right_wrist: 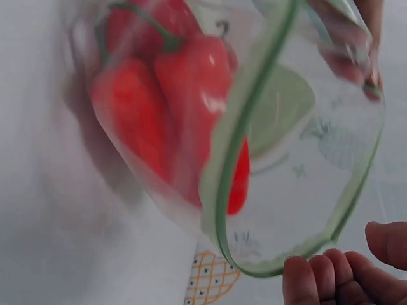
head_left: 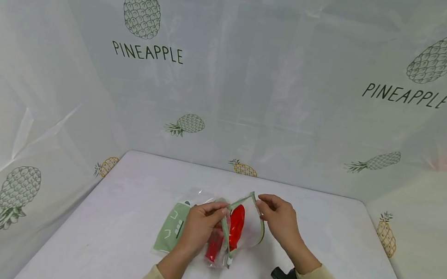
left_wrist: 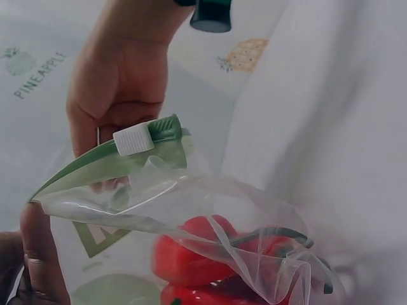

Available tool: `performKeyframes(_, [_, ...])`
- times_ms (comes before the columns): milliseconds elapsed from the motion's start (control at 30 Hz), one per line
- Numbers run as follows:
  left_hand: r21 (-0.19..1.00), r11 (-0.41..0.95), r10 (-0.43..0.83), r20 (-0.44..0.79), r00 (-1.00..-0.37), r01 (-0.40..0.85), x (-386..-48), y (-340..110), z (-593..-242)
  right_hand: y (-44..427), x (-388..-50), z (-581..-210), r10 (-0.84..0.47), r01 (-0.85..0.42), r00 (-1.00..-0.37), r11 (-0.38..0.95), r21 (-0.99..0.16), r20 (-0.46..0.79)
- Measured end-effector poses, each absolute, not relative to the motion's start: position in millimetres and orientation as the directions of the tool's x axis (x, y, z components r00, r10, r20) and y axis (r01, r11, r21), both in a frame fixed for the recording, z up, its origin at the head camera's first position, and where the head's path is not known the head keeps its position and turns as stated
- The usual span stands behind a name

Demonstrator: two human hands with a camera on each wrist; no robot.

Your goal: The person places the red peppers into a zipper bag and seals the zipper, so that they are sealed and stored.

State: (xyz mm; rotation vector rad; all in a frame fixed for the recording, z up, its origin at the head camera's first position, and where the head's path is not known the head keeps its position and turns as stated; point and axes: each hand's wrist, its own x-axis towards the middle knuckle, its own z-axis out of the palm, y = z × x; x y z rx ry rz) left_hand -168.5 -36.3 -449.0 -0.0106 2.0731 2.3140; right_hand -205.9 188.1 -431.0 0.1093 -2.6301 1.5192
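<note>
A clear zip bag (head_left: 252, 224) with a green rim gapes towards the right over the table. Inside are several red peppers (right_wrist: 197, 89) with green stems. A white slider (left_wrist: 133, 138) sits on the rim. My left hand (head_left: 199, 224) pinches the upper part of the rim. On the bag's far side, my right hand (head_left: 282, 219) has its fingertips at the opposite rim. In the right wrist view, its fingers (right_wrist: 318, 276) are loosely bent at the rim, with the thumb standing apart. The left palm is hidden from the head view.
A light green printed panel (head_left: 170, 230) with clear plastic edges lies left of the peppers, partly behind my left hand; I cannot tell whether it belongs to the same bag. The white table (head_left: 112, 228) is backed by a white curtain (head_left: 257, 69) with pineapple prints.
</note>
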Motion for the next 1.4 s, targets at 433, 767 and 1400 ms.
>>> performKeyframes(433, [0.998,-0.060,0.043,-0.026,-0.999,-0.028,-163,-35,-455,202,-239,-440,-0.113,-0.080,-0.993,0.445,-0.892,0.033])
performKeyframes(767, [0.996,-0.079,0.085,-0.023,-0.996,-0.029,-162,-32,-459,196,-243,-443,-0.112,-0.062,-0.994,0.513,-0.856,0.005])
performKeyframes(1400, [0.999,-0.046,0.127,0.003,-0.992,-0.003,-159,-28,-465,192,-236,-450,-0.096,-0.073,-0.995,0.590,-0.804,0.019])
